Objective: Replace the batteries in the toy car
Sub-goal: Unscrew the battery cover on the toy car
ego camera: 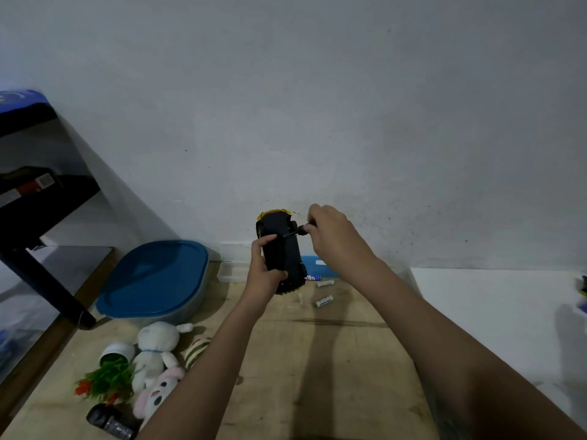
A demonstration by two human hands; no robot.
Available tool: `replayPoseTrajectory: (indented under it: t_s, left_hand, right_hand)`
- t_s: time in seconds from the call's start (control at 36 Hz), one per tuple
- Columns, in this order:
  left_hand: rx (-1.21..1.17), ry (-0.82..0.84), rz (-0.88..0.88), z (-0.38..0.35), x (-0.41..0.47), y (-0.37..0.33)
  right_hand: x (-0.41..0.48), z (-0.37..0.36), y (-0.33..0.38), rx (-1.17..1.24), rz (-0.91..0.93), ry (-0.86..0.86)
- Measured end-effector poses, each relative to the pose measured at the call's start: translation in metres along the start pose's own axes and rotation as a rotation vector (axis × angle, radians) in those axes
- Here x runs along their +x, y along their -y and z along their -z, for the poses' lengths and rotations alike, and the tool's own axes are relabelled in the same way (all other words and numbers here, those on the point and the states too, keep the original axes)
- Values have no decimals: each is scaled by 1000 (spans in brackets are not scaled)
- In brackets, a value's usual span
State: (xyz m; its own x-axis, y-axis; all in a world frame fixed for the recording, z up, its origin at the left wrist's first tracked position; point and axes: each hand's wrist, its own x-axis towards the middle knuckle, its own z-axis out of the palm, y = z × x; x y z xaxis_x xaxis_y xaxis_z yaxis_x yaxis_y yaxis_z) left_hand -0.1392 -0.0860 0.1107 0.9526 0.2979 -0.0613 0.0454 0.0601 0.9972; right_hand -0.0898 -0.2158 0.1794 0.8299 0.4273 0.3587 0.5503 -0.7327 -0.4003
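Note:
My left hand (264, 270) grips a yellow toy car (281, 250), held up above the table with its black underside turned toward me. My right hand (332, 233) holds a small screwdriver (297, 231) by its black handle, and the tip touches the underside near the car's upper end. Two white batteries (324, 283) (324, 301) lie loose on the wooden table (333, 360) just below the car. A third battery with a blue and red label (313, 277) lies beside them, partly hidden by the car.
A blue-lidded tub (155, 277) stands at the left, a clear plastic box (232, 271) and a blue lid (317, 265) against the wall. Plush toys (155, 360), a tipped plant pot (111, 363) and a dark bottle (109, 422) lie front left. A white surface (492, 306) adjoins on the right.

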Motion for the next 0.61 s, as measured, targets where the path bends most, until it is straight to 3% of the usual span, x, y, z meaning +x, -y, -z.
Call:
replayPoseTrajectory:
  t_s: [0.11,0.25,0.42,0.61]
  left_hand:
    - [-33,-28,39,2,2,1]
    - [-43,-47,62,3,2,0]
    - [-14,-31,80,-1,0,-1]
    - [-27,-51,117,-3,1,-3]
  right_hand:
    - [-3,-5,0,63,101,50]
    - [-1,-9,3,-66,27,1]
    - [1,-11,5,54,146,3]
    - [4,-6,9,-121,4,43]
